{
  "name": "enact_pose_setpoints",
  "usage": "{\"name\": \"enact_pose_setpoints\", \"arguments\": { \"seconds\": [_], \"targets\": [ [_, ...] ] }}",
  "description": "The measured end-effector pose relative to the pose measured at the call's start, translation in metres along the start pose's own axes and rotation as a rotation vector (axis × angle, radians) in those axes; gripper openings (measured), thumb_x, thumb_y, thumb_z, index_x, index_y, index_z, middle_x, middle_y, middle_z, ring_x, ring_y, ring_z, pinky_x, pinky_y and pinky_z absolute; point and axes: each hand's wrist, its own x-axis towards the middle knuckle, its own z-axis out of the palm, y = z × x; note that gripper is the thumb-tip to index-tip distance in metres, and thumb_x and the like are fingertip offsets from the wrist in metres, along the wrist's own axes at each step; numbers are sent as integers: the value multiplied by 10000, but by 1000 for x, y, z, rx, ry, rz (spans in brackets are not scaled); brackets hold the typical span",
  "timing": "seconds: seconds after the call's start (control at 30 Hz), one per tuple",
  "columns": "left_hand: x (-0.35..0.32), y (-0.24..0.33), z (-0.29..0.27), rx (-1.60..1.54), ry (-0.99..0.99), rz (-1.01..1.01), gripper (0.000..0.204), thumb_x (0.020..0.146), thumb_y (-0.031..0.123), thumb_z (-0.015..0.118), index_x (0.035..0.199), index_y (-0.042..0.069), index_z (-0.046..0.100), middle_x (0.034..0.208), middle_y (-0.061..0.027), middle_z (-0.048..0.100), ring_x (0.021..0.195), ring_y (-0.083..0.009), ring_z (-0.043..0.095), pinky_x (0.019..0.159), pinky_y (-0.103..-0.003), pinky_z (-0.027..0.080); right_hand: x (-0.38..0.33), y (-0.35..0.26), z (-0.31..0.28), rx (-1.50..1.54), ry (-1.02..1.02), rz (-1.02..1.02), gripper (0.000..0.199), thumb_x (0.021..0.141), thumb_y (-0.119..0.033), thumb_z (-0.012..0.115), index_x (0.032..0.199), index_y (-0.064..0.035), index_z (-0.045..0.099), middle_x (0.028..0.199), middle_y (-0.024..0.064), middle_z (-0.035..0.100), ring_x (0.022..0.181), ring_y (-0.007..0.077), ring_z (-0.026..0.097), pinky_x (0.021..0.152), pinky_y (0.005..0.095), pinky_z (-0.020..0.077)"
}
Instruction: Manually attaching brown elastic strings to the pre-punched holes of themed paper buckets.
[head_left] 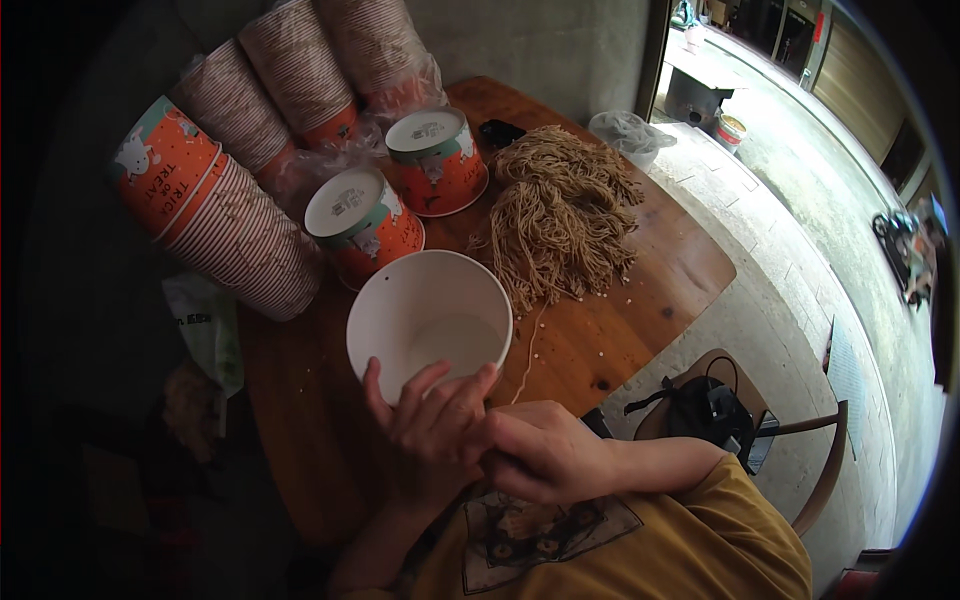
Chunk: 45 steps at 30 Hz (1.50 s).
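Note:
My left hand is held in front of the near rim of a white paper bucket, its fingers stretched and spread. Against it my right hand is closed, fingers bent in, with a thin tan cord running up from it across the tabletop. What lies between the two hands is hidden. The bucket's open mouth faces me, with a small dark hole near its left rim. Two orange-and-white buckets stand upside down just behind it. A heap of tan cords lies to their right.
Tall nested stacks of paper buckets lean at the back left, some in clear plastic. Small white bits dot the wooden table. A dark object lies behind the cords. On the right, a chair carries a black bag.

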Motion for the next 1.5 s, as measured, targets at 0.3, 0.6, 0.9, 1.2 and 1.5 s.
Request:
{"name": "enact_pose_setpoints", "arguments": {
  "seconds": [0.3,0.6,0.9,1.2,1.5],
  "targets": [
    [-9,-54,-36,90,-115,-103,245,702,-33,552,894,103,619,935,-34,586,1122,-246,527,1074,-582,182,-8,0,-38,-360,-297,343,360,862,-178,600,1205,-125,510,677,89,621,611,285,633,578,386,512],
    [-12,-138,-80,82,-186,-165,203,726,-161,469,754,26,545,1366,-122,431,1375,-350,239,1075,-433,299,-23,27,-95,-784,-156,187,171,761,-96,660,931,-97,644,802,53,553,755,218,567,627,336,485],
    [2,-80,-56,22,37,-128,104,785,-12,535,884,3,563,988,-153,542,849,-284,565,730,-390,471,0,52,-85,-788,289,337,158,813,-129,633,965,-88,630,785,30,599,735,254,604,645,340,487],
    [32,-50,-27,-276,-389,-395,236,803,96,646,996,24,531,1004,-108,613,887,-293,629,711,-371,517,14,90,-72,518,689,281,300,978,-208,455,1155,11,558,1045,56,621,950,128,592,878,286,470],
    [38,-73,-43,-574,-754,-558,665,766,8,569,1380,84,325,1011,-123,621,917,-200,623,853,-329,475,12,81,-68,676,475,368,159,941,-154,467,1071,-60,468,751,-14,508,609,41,475,594,201,432]
  ]
}}
